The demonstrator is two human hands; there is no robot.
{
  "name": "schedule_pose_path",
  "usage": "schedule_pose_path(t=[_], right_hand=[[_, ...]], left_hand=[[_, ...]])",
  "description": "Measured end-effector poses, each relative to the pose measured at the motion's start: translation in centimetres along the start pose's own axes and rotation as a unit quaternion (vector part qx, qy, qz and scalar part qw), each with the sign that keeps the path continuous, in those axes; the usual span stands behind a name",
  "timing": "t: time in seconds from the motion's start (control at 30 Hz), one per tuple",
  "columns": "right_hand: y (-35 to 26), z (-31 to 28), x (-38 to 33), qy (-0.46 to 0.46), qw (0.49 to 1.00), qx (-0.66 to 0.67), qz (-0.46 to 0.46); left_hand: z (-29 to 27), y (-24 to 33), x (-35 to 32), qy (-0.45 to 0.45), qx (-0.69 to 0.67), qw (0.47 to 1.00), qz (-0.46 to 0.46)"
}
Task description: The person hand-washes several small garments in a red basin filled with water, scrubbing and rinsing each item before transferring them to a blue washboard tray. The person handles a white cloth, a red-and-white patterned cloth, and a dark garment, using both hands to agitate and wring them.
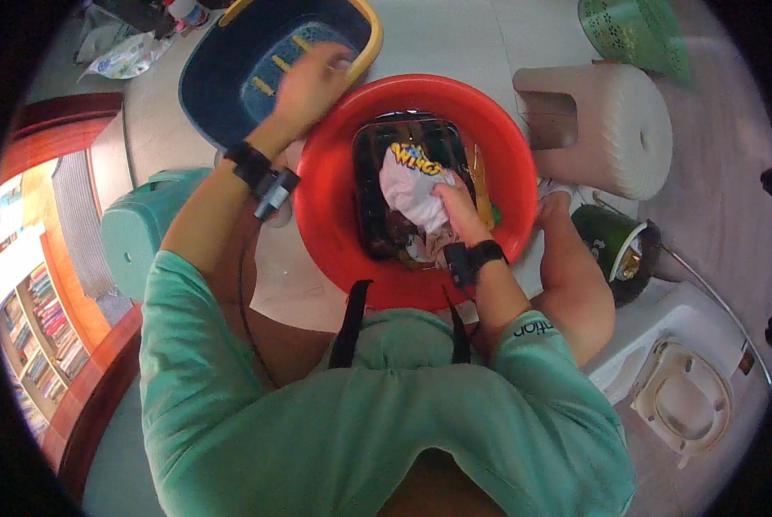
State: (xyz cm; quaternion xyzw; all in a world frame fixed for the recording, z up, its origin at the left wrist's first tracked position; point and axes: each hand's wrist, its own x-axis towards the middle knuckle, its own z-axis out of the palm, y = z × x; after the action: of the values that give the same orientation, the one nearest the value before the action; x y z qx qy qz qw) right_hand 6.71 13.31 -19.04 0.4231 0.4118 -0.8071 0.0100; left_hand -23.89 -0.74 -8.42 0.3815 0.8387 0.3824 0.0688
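Observation:
In a large red basin [317,215] between my knees, my right hand [463,214] is closed on a pale pink cloth [407,185] with yellow lettering. The cloth is bunched up over a black rectangular tray [370,181] that looks wet. A smaller crumpled light piece of fabric [426,248] lies just below it. My left hand [308,86] is up at the yellow-edged rim of a dark blue tub [222,65]. Its fingers look curled, and what they hold, if anything, is hidden. Along the right inner side of the red basin stands a yellowish long object [480,185].
A beige stool [636,129] stands right of the basin, with a green perforated basket [636,30] behind it. A green bin [608,241] and a white toilet [687,396] are at lower right. A teal plastic stool [136,233] is at left, near a doorway with bookshelves [45,319].

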Motion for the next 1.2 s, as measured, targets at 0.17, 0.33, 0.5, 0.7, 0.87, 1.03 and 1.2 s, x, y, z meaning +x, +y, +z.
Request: schedule_pose_path(t=[0.17, 0.33, 0.5, 0.7, 0.87, 1.03, 1.2], right_hand=[[-2.8, 2.0, -0.2, -0.116, 0.984, 0.132, 0.020], [-4.8, 2.1, -2.4, -0.163, 0.906, 0.383, 0.080], [-2.9, 4.2, -3.2, 0.032, 0.972, 0.225, -0.062], [-0.5, 4.2, 0.6, 0.123, 0.989, -0.066, -0.056], [-0.8, 2.3, 2.1, 0.165, 0.939, -0.301, -0.012], [-3.0, -1.0, 1.9, 0.133, 0.984, 0.058, 0.103], [-6.8, -1.4, 2.2, 0.021, 0.990, 0.135, 0.024]], left_hand=[[7.6, 6.1, -3.8, -0.340, -0.095, 0.931, -0.096], [11.7, 9.7, -8.8, -0.204, -0.146, 0.967, -0.044], [14.0, 12.5, -12.7, -0.067, -0.046, 0.994, 0.073], [17.6, 7.2, -10.0, -0.067, -0.207, 0.943, -0.251], [18.3, 1.9, -7.8, -0.114, -0.306, 0.892, -0.312], [16.4, -0.6, -7.2, -0.109, 0.246, 0.961, 0.059], [15.8, 0.8, -7.3, -0.351, 0.254, 0.891, -0.136]])
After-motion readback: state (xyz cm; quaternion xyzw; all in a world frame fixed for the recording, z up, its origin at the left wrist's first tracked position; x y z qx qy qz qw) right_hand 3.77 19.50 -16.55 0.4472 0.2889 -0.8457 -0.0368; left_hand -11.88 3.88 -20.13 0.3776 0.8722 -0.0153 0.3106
